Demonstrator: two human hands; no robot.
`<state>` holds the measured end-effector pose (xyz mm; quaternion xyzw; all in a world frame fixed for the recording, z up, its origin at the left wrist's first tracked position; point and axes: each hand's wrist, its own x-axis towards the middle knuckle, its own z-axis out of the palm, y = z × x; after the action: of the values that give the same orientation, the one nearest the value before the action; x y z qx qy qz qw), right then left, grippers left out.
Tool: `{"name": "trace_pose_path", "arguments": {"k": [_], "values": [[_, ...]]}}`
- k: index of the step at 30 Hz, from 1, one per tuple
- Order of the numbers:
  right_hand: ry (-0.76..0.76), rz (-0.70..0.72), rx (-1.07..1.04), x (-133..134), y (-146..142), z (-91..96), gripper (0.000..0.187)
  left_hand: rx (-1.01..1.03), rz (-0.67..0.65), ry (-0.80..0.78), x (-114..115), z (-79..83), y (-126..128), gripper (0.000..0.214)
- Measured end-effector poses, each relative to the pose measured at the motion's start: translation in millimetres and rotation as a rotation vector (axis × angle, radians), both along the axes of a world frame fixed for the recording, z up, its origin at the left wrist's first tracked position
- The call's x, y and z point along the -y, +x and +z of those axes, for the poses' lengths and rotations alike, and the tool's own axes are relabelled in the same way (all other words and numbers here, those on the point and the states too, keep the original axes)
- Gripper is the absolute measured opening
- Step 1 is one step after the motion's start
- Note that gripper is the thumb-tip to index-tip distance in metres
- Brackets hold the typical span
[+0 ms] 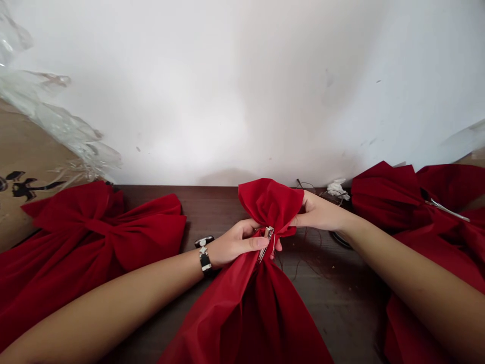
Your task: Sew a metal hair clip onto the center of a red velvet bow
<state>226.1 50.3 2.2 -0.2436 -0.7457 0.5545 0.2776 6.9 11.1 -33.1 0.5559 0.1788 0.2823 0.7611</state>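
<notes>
The head view is the only feed I have, and it puts the gathered red cloth (242, 313) at the centre of my screen, lying on a dark wooden table (333, 303) and pinched into a narrow neck with a flared top. A metal clip (266, 243) sits upright on that neck.

The left hand (237, 241) is closed around the neck from the left of the gathered red cloth, fingers curled and thumb pressed across the fabric just beside the metal clip. The right hand (320, 212) comes in from the right, its fingers nearly closed and pinching the flared top. A black-and-silver bracelet (205, 258) circles the left wrist.

Left of the gathered red cloth lies a finished red bow (94, 237), and a small black object (204, 241) sits between them, just above the bracelet. Right of it lies a second red bow (394, 202) with a pair of scissors (445, 209) resting on top. Loose dark thread (303, 253) trails over the table just right of the gathered red cloth.

Behind the gathered red cloth stands a white wall (242, 91), with crumpled white tissue (336, 188) at its foot, up and to the right. Far to the left, clear plastic sheeting (49, 116) hangs over printed cardboard (26, 172).
</notes>
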Motion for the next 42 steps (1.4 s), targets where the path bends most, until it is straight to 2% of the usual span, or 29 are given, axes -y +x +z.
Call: {"name": "trace_pose_path", "arguments": {"k": [8, 20, 28, 34, 37, 39, 42], "values": [[-0.063, -0.088, -0.041, 7, -3, 2.0, 0.031, -0.002, -0.002, -0.019, 1, 0.7, 1, 0.034], [-0.163, -0.098, -0.049, 12, -11, -5.9, 0.021, 0.001, 0.009, -0.029, -1, -2.4, 0, 0.036], [-0.157, -0.225, -0.116, 15, -18, -5.9, 0.019, 0.0, 0.052, -0.043, 0, -0.9, 0, 0.035], [-0.144, -0.322, -0.206, 13, -19, -14.9, 0.02, 0.006, 0.082, -0.047, 1, 0.0, 0, 0.035], [-0.119, -0.383, -0.245, 12, -18, -19.8, 0.029, 0.006, 0.098, -0.055, 1, 0.8, 0, 0.036], [-0.096, -0.389, -0.247, 11, -17, -19.9, 0.036, 0.011, 0.101, -0.058, 1, 1.3, 1, 0.036], [-0.066, -0.325, -0.207, 9, -13, -15.0, 0.033, 0.022, 0.098, -0.055, 0, 1.2, 1, 0.036]]}}
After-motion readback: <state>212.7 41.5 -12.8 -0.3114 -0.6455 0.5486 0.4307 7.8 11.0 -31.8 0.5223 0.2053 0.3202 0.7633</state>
